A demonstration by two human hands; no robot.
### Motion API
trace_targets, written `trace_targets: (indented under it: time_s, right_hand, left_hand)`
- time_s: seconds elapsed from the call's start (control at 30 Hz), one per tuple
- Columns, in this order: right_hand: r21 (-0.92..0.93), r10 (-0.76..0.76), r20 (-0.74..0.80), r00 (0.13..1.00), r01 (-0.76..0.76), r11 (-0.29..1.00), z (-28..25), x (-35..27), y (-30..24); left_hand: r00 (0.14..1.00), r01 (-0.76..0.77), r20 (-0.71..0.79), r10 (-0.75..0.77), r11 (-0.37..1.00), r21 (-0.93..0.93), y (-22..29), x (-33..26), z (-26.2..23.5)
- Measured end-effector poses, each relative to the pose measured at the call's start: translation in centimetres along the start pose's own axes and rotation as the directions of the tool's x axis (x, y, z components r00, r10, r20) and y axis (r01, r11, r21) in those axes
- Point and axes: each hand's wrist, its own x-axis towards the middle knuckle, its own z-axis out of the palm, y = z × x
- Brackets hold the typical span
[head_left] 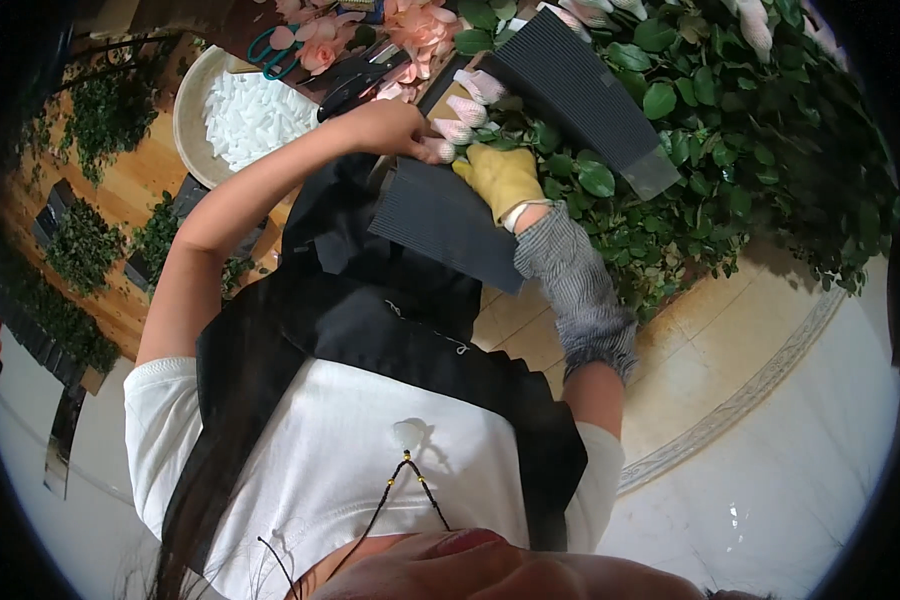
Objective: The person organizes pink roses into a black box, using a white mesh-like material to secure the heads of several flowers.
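Observation:
Several roses (467, 108) in pale pink-and-white netted sleeves lie in a row on a cardboard piece, between two flaps of a dark ribbed sheet (445, 222). My left hand (392, 126), bare, has its fingers closed at the nearest sleeved rose head (435, 150); its fingertips are partly hidden. Just right of it, my right hand (502, 178) wears a yellow glove and curls over the leafy stems below the heads. What lies under the glove is hidden. A grey striped sleeve (578, 280) covers the right forearm. The other ribbed flap (575, 95) stands beyond the stems.
A large heap of leafy rose stems (740, 150) fills the right side. To the left, a round bowl (188, 125) holds many small white tubes (255, 120). Teal-handled scissors (273, 55), a black-handled tool (345, 92) and pink petals (420, 35) lie at the back. Wrapped bunches (85, 240) stand on the floor.

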Motion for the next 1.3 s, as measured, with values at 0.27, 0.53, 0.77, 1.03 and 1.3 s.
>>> trace_targets:
  time_s: [0.27, 0.53, 0.77, 1.03, 1.3]
  right_hand:
    - [0.072, 0.011, -0.046, 0.999, -0.008, 0.997, 0.9, 0.7, 0.9]
    - [-0.044, 0.119, 0.16, 0.98, -0.113, 0.993, 2.4, 3.1, 0.9]
    - [0.334, 0.047, -0.477, 0.878, 0.132, 0.933, -1.7, -1.6, 1.2]
    - [-0.052, 0.202, -0.12, 0.972, -0.209, 0.977, -0.3, 2.7, 1.0]
    - [0.014, 0.099, -0.331, 0.939, -0.1, 0.995, 2.5, 1.5, 2.6]
  left_hand:
    - [0.966, 0.082, -0.23, -0.114, 0.986, -0.145, -1.5, 0.9, 3.3]
    - [0.993, 0.017, -0.055, -0.109, 0.568, -0.823, -3.1, 0.1, 3.6]
    - [0.681, -0.378, -0.73, -0.059, 0.826, -0.419, -5.2, -4.7, -2.4]
    - [0.922, 0.131, -0.38, -0.076, 0.984, 0.12, 0.3, 2.2, 2.2]
    - [0.677, -0.247, -0.632, -0.379, 0.691, -0.679, -5.0, -2.2, -0.2]
